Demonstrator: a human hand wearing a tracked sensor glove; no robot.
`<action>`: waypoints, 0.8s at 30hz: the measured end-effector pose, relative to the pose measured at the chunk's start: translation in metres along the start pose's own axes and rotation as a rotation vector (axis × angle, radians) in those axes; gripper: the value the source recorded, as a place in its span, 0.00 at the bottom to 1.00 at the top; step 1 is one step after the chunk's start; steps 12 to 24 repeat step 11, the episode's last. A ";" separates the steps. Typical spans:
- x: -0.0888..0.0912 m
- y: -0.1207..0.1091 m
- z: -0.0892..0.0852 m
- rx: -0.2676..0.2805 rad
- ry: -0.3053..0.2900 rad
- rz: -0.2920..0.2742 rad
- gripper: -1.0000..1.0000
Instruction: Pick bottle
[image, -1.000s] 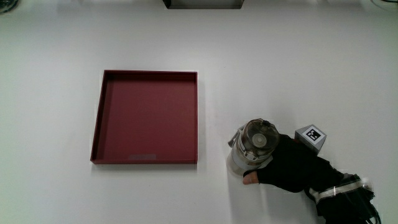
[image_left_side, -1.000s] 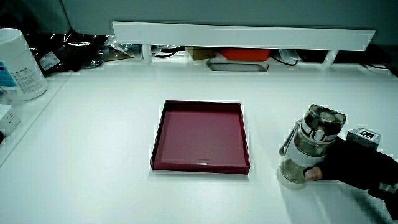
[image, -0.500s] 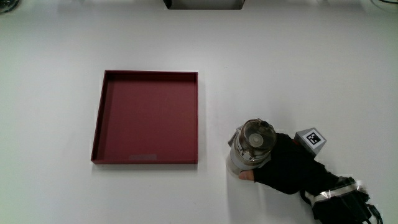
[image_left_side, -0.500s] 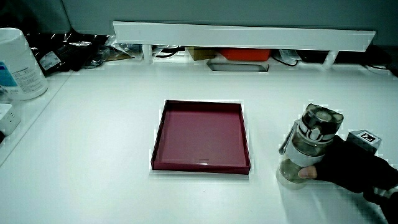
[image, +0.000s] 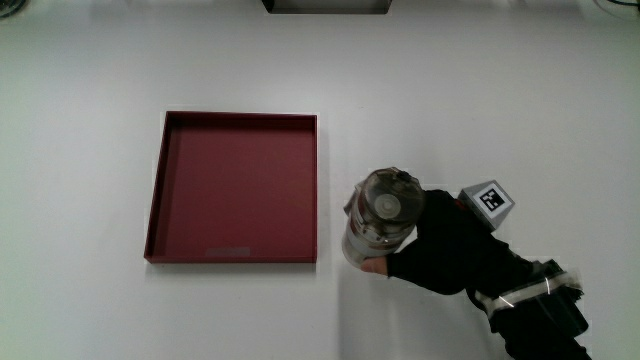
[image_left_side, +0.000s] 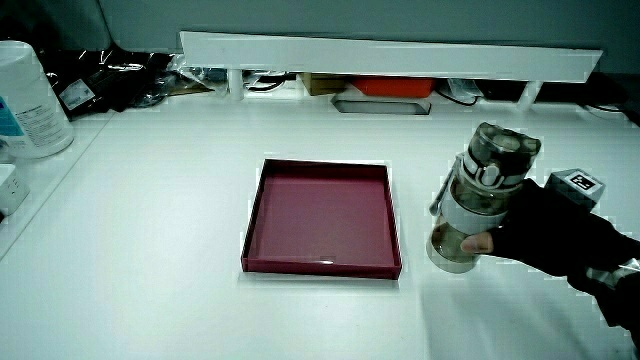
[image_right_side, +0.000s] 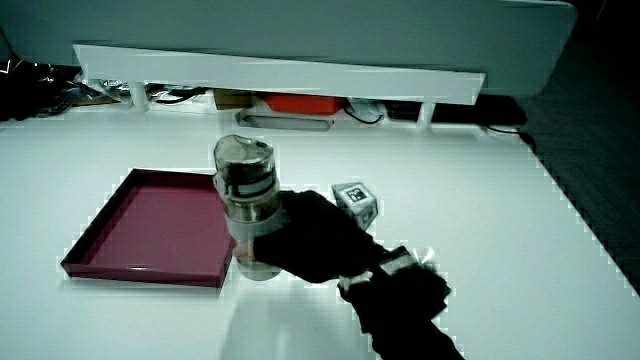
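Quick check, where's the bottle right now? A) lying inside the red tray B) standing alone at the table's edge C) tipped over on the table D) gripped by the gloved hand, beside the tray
D: the hand is wrapped around the upright bottle, which is next to the red tray, not in it.

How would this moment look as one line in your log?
hand: grasping bottle | bottle: upright, beside red tray | tray: empty
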 end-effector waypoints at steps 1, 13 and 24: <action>-0.005 0.003 -0.001 0.000 -0.008 -0.008 1.00; -0.036 0.047 -0.018 0.006 0.003 0.008 1.00; -0.036 0.047 -0.018 0.006 0.003 0.008 1.00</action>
